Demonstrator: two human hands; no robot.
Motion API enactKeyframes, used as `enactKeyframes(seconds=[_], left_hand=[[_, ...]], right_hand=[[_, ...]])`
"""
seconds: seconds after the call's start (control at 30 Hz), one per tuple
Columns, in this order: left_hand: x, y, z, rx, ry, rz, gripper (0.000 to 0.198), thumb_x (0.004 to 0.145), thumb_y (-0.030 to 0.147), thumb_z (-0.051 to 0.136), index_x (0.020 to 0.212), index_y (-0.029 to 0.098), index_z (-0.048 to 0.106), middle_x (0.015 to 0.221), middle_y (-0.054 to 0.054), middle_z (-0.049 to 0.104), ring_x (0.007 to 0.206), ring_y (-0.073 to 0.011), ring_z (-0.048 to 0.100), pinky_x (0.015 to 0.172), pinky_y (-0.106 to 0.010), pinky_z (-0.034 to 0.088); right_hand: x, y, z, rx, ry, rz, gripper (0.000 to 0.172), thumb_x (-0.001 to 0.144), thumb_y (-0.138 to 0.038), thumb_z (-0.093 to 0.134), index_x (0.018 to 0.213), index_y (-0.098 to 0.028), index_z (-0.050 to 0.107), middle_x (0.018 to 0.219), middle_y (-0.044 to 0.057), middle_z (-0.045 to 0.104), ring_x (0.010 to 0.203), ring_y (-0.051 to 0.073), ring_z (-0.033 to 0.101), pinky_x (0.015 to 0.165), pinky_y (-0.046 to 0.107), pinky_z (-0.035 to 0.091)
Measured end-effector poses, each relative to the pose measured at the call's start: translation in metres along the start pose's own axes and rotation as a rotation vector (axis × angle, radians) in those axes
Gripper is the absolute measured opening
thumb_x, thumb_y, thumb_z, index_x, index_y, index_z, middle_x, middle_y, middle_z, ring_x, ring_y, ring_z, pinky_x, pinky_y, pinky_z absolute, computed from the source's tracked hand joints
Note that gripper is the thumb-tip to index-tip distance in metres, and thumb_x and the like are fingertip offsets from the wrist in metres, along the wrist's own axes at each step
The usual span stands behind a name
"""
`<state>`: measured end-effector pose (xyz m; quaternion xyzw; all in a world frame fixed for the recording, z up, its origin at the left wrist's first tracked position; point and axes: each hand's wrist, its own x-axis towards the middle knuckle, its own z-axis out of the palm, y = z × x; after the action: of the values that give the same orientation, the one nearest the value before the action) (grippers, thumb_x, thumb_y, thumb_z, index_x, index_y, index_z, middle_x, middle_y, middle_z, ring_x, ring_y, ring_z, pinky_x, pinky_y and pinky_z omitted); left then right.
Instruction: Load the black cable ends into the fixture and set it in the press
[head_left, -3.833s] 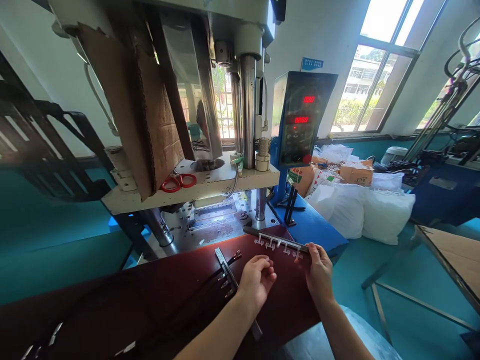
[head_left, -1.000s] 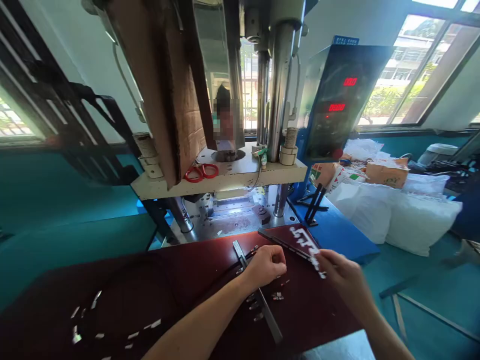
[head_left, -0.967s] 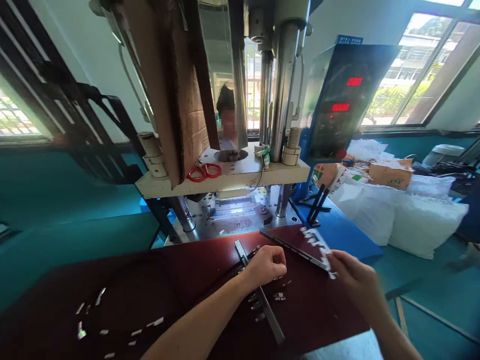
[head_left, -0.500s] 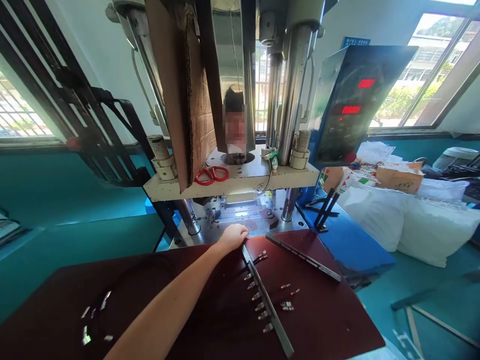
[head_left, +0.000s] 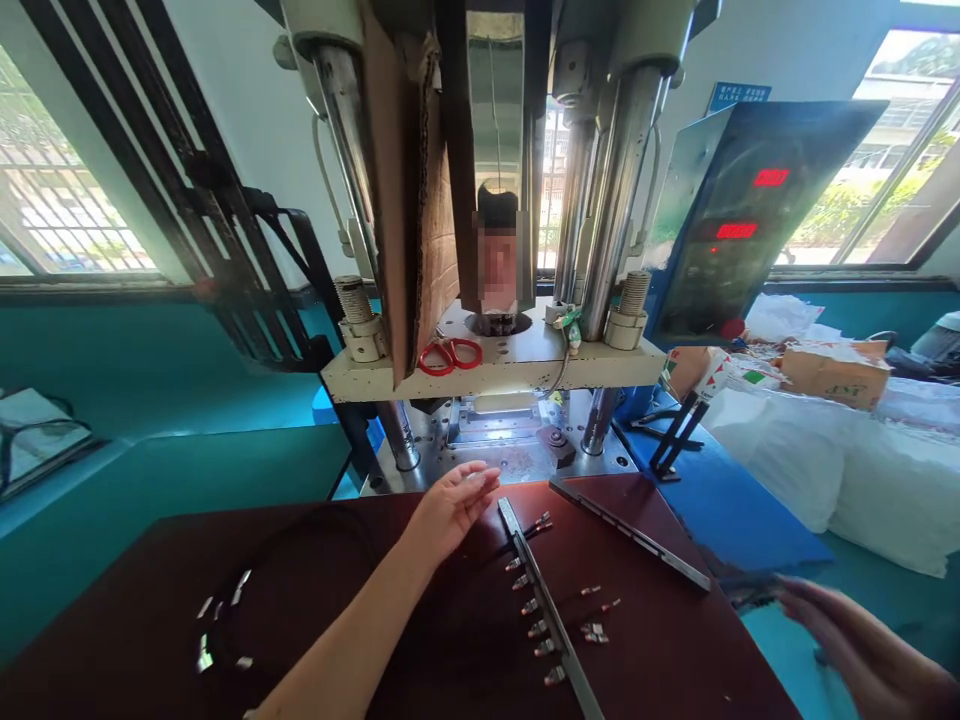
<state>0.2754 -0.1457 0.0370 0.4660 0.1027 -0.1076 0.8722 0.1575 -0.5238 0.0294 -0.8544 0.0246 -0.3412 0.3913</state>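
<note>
Two hands, well apart, at a press table

White-over-teal walls [head_left: 247,110] with windows enclose the room. A column press [head_left: 495,375] stands beyond the table, a brown cardboard sheet [head_left: 401,200] upright beside its left column. The dark red tabletop [head_left: 442,650] reaches to its base; a blue bench [head_left: 750,520] adjoins on the right, near a control box [head_left: 757,240] with red digits, and white sacks [head_left: 892,470] are piled farther right.

The left hand [head_left: 450,510] hovers just left of the far end of a metal bar with connectors [head_left: 553,615], which lies on the tabletop; its fingers are loosely bent, and whether they pinch anything cannot be told. The right hand [head_left: 847,640], past the table's right edge, is too blurred to show its grip. Between the hands lies a slotted metal bar [head_left: 630,533]. Red-handled scissors [head_left: 451,358] rest on the press plate, loose terminals [head_left: 596,633] beside the connector bar.

Half a second ago the left hand was curled at the bar's far end and the right out of view; both bars lie as they did
</note>
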Motion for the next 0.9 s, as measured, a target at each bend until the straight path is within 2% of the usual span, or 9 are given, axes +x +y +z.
enactKeyframes(seconds=[0.1,0.17,0.3,0.43,0.53,0.63,0.73,0.8,0.9], left_hand=[[-0.018,-0.010,0.006,-0.179,0.092,-0.017,0.029,0.071,-0.001,0.056,0.097,0.012,0.053,0.094,-0.010,0.065,0.084,-0.0158,0.063,0.070,-0.020,0.051],[-0.028,-0.014,0.007,-0.210,0.106,-0.012,0.032,0.072,-0.002,0.054,0.100,0.012,0.052,0.096,-0.011,0.064,0.083,-0.0154,0.064,0.069,-0.020,0.051],[-0.042,-0.016,-0.003,-0.102,-0.006,0.095,0.045,0.068,0.004,0.062,0.107,0.016,0.044,0.105,-0.009,0.060,0.077,-0.0131,0.063,0.068,-0.020,0.051],[-0.048,-0.015,-0.019,0.310,0.003,0.322,0.055,0.070,0.024,0.066,0.117,0.022,0.037,0.123,-0.010,0.048,0.068,-0.0117,0.062,0.063,-0.025,0.051],[-0.050,-0.016,-0.027,0.574,-0.010,0.370,0.054,0.075,0.027,0.058,0.123,0.023,0.032,0.130,-0.011,0.041,0.065,-0.0103,0.060,0.064,-0.028,0.051],[-0.050,-0.017,-0.034,0.652,-0.069,0.386,0.054,0.076,0.022,0.052,0.125,0.021,0.030,0.122,-0.011,0.048,0.078,-0.0141,0.061,0.073,-0.030,0.050],[-0.045,-0.016,-0.044,0.693,0.054,0.434,0.052,0.074,0.023,0.052,0.123,0.020,0.033,0.123,-0.011,0.045,0.093,-0.0168,0.057,0.078,-0.030,0.048],[-0.041,-0.015,-0.052,0.686,0.149,0.461,0.048,0.074,0.026,0.051,0.119,0.020,0.035,0.127,-0.011,0.040,0.095,-0.0167,0.056,0.077,-0.030,0.049],[-0.036,-0.019,-0.059,0.697,0.175,0.477,0.042,0.075,0.028,0.049,0.115,0.018,0.039,0.121,-0.011,0.043,0.092,-0.0167,0.055,0.076,-0.031,0.049]], right_hand=[[0.027,-0.062,0.060,0.247,-0.469,-0.074,0.024,0.076,-0.047,0.058,0.084,-0.027,0.069,0.083,0.005,0.067,0.073,0.027,0.062,0.063,0.037,0.053],[0.036,-0.105,0.111,0.388,-0.681,-0.192,0.019,0.085,-0.035,0.051,0.088,-0.023,0.066,0.084,0.004,0.065,0.075,0.022,0.060,0.067,0.032,0.050],[0.037,-0.159,0.186,0.363,-0.807,-0.442,0.021,0.083,-0.011,0.048,0.095,-0.020,0.063,0.088,0.003,0.058,0.076,0.017,0.055,0.068,0.027,0.046],[0.033,-0.179,0.213,0.062,-0.986,-0.781,0.019,0.081,-0.004,0.052,0.084,-0.018,0.064,0.088,0.005,0.058,0.085,0.019,0.053,0.080,0.030,0.042],[0.032,-0.186,0.220,-0.085,-1.100,-0.921,0.015,0.078,-0.004,0.053,0.081,-0.016,0.063,0.089,0.007,0.059,0.087,0.021,0.054,0.082,0.031,0.041],[0.037,-0.185,0.233,-0.065,-1.135,-0.891,0.015,0.071,-0.003,0.057,0.078,-0.016,0.062,0.090,0.006,0.059,0.083,0.020,0.054,0.075,0.029,0.041],[0.058,-0.175,0.258,-0.006,-1.033,-0.641,0.017,0.064,-0.001,0.058,0.069,-0.016,0.059,0.073,0.000,0.057,0.068,0.016,0.051,0.061,0.024,0.039],[0.080,-0.167,0.279,-0.001,-0.917,-0.485,0.017,0.067,0.000,0.055,0.067,-0.016,0.057,0.064,-0.002,0.053,0.061,0.014,0.048,0.057,0.023,0.037],[0.111,-0.160,0.310,0.009,-0.790,-0.381,0.015,0.080,-0.006,0.048,0.073,-0.015,0.057,0.066,-0.001,0.053,0.062,0.014,0.050,0.060,0.025,0.041]])
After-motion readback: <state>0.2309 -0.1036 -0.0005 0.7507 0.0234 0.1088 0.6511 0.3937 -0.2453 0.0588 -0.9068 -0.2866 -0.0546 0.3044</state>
